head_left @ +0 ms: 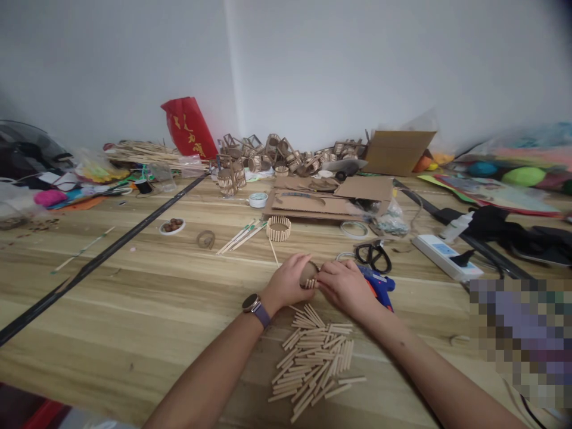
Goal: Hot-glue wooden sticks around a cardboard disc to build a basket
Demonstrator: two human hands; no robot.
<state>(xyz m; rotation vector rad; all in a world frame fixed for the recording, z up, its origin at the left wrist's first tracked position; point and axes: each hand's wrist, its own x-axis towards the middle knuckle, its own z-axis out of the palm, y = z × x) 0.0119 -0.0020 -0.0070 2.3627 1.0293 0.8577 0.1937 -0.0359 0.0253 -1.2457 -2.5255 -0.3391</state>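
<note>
My left hand, with a watch on its wrist, is closed around a small brown cardboard ring that has short wooden sticks stuck on it. My right hand presses against the ring from the other side, fingers pinched at the sticks. A heap of short cut wooden sticks lies on the wooden table just in front of my hands. A blue and orange glue gun lies right behind my right hand.
Black scissors, a finished stick ring, long sticks, cardboard sheets and a white power strip lie beyond. Stick baskets, a red bag and coloured craft paper line the wall.
</note>
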